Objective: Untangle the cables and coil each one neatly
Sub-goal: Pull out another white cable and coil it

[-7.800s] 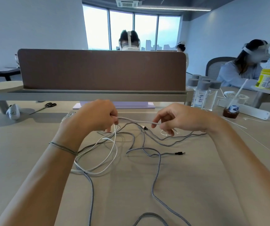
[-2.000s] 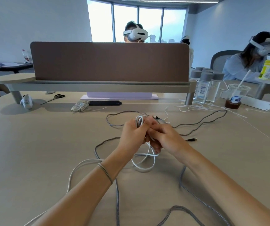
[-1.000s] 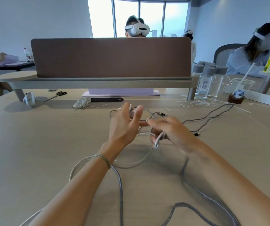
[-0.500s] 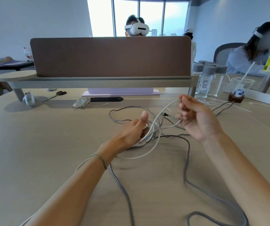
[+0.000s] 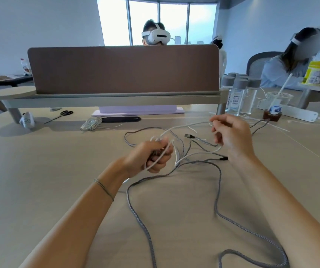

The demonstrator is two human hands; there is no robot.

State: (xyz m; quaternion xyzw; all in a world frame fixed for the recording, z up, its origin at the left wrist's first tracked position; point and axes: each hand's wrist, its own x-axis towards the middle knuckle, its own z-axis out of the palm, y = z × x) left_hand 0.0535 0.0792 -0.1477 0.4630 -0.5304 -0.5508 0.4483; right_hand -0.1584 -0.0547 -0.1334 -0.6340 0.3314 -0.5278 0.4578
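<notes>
Head view, mid-frame: the left hand (image 5: 153,157) is closed around a small bundle of white cable (image 5: 192,127) loops, fingers curled over several turns. The right hand (image 5: 232,138), right of centre, pinches the same white cable further along; the strand runs taut between the two hands, lifted off the table (image 5: 39,180). Half a second ago the right hand sat closer to the left with the strand slack; it has since drawn out to the right, so a fresh length is paid out. Judgement: this is the feed stroke for the next wrap, and the white coil is partly built, not finished. The grey braided cable (image 5: 216,190) lies loose on the table, sweeping from under the hands to the lower right edge of the frame, with a USB plug (image 5: 189,135) resting between the hands. It crosses the white strand near the centre, so some tangle may remain. A finished-looking white bundle (image 5: 90,123) sits upper left, near the scissors (image 5: 61,115).
</notes>
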